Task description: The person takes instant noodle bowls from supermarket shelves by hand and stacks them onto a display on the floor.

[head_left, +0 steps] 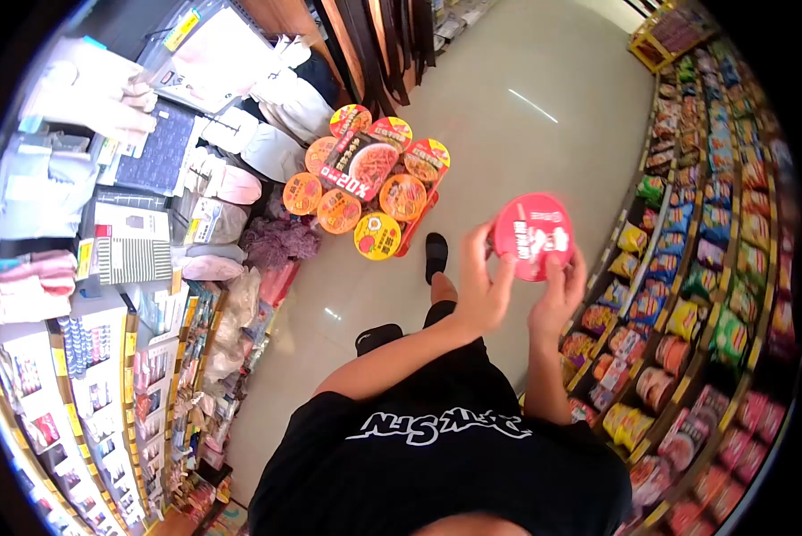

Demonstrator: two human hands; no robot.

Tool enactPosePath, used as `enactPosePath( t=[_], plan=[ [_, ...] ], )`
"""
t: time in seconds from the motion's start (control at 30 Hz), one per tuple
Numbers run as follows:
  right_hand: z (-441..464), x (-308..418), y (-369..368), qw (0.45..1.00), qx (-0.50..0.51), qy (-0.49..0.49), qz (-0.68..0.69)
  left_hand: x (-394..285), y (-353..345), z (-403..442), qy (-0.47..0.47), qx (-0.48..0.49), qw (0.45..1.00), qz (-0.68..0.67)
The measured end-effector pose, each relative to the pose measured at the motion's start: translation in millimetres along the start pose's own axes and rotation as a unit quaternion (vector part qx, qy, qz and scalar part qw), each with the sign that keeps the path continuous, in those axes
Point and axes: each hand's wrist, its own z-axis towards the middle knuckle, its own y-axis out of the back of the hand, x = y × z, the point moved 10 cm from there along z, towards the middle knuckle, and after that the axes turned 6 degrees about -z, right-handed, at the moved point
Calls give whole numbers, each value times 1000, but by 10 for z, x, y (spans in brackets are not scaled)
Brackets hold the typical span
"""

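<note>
A round instant noodle cup [533,234] with a red lid and white print is held up in front of my body. My left hand [486,284] grips its left side, thumb near the rim. On its lower right side, my right hand [559,293] is closed around the cup, the thumb lying on the lid's edge. Ahead and to the left stands a red display rack [417,225], topped with several cups with orange, yellow and red lids around a printed sign [358,170]. The cup in my hands is apart from the rack.
Shelves of bagged snacks [687,317] curve along the right. On the left, racks hold caps [274,152], folded textiles [155,147] and small packaged goods [97,393]. Belts [392,54] hang at the back. Pale glossy floor [544,125] runs between the shelves; my foot [436,255] is on it.
</note>
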Motion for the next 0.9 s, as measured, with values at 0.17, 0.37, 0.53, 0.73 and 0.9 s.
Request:
enactPosePath(
  t=[0.17,0.37,0.53,0.73,0.9],
  plan=[
    [1066,-1031,-914,984,113,-121,-60,968,419,852,104,-111,988,1],
    [1818,-2134,-1799,959,198,-201,-36,1766,850,1662,213,-150,956,133],
    [2055,-2840,-2418,935,247,-255,-11,2579,1446,2008,282,-160,906,271],
    [2145,-3137,-2972,913,297,-279,-28,2706,1795,2438,289,-135,882,346],
    [2094,-3356,-3136,912,296,-282,-35,2816,2032,2446,337,-147,848,381]
  ],
)
